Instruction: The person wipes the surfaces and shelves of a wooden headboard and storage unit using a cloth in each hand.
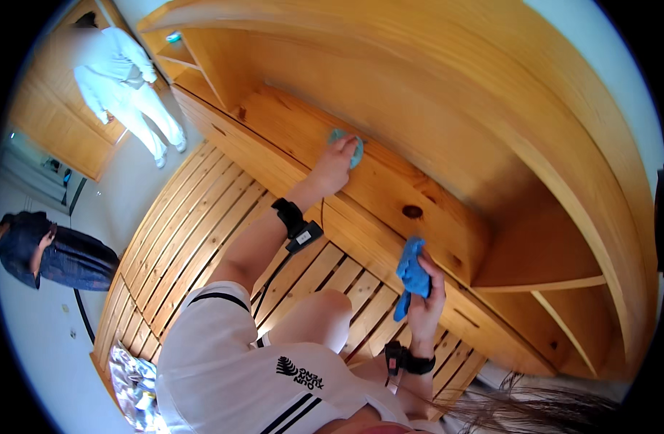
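Note:
My left hand (334,168) grips a light green cloth (357,154) against the wooden board (375,200) of a shelf unit. Its fingers are bent over the cloth, near the back panel. Closer to my body, my right hand (430,293) holds a bunched blue cloth (414,268) just in front of the shelf's edge. One end of that cloth hangs down beside the palm. Both wrists wear black straps with small devices, the left one (296,225) trailing a cable.
A slatted wooden bed base (201,217) lies beneath me, against the shelf unit. Side compartments (538,255) with dividers are at the right. A small object (173,37) sits in an upper-left cubby. Two people stand beyond, one in white (123,81), one in dark clothes (66,249). Shiny crumpled material (133,382) lies lower left.

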Demonstrator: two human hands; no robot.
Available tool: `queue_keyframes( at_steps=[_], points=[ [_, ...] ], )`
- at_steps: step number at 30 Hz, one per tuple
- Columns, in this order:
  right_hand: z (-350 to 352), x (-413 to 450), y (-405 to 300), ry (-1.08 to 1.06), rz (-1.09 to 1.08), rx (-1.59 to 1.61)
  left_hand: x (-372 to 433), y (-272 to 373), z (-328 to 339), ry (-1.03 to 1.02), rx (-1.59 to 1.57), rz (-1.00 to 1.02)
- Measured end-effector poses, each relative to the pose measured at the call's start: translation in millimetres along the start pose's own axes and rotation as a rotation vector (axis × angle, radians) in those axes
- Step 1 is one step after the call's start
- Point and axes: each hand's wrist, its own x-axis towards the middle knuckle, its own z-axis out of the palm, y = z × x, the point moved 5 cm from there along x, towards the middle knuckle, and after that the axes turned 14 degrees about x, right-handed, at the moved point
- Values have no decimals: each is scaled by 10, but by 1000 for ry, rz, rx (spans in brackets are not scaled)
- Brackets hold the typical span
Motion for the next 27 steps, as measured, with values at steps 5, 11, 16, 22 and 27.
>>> queue_keyframes(
  at_steps=[5,11,16,22,27],
  points=[
    [-155,-286,-371,15,-79,41,-71,-10,152,68,227,84],
    [-741,-477,-219,109,289,777,-168,77,186,104,308,-14],
    [-941,-704,-717,24,-114,191,-136,78,224,76,357,-26],
    [-944,-853,-969,17,4,82,-195,-71,117,-118,385,-127],
    [-932,-863,-1050,-2,72,-13,-174,86,114,-379,396,-246]
  ],
)
